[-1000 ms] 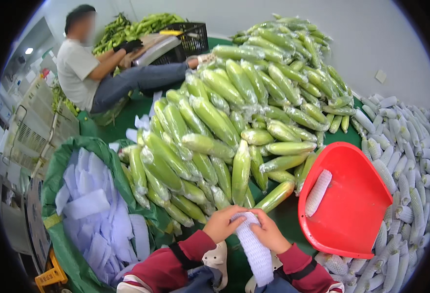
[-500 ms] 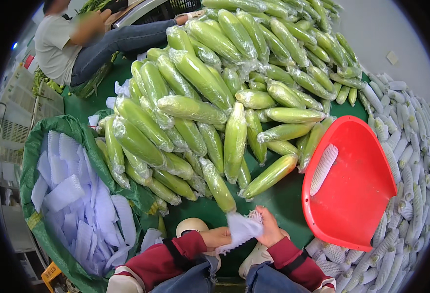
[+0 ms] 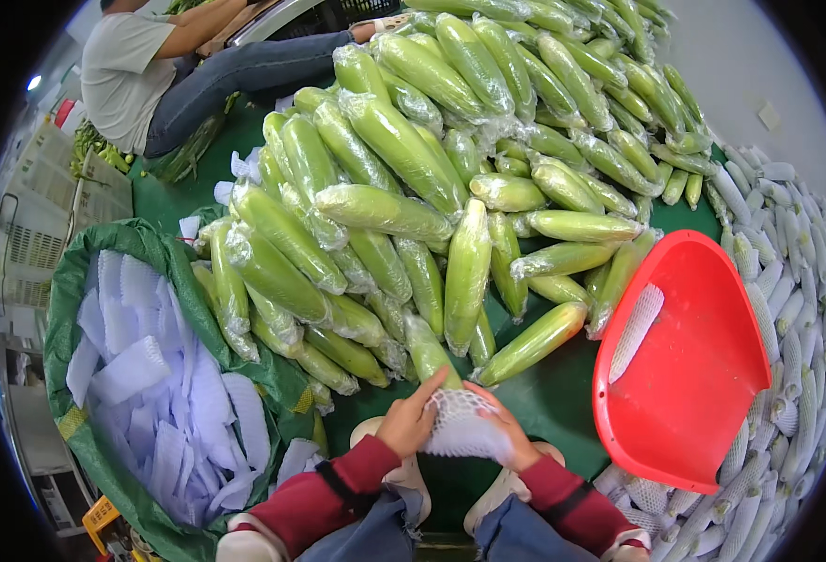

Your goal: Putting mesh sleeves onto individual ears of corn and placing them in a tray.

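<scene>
A white foam net sleeve (image 3: 465,427) is spread between my two hands, with its far opening around the near end of a long green gourd (image 3: 426,350) in clear film. My left hand (image 3: 407,420) is closed on the sleeve's left side, its fingers close to the gourd. On the other side, my right hand (image 3: 514,435) grips the sleeve's edge; part of its fingers is hidden behind the netting. The gourd's far end lies against a big heap of wrapped gourds (image 3: 469,264).
Left of me, a green woven sack (image 3: 68,370) holds many flat foam sleeves (image 3: 141,370). A red plastic scoop-like seat (image 3: 694,365) with one sleeved gourd (image 3: 636,332) stands at right, beside piled sleeved gourds (image 3: 788,309). A person (image 3: 132,80) sits at the far left near crates (image 3: 33,234).
Both hands have moved forward and the sleeve's opening has widened. Its edge now surrounds the gourd's near end, which only met the sleeve before. My view has shifted slightly.
</scene>
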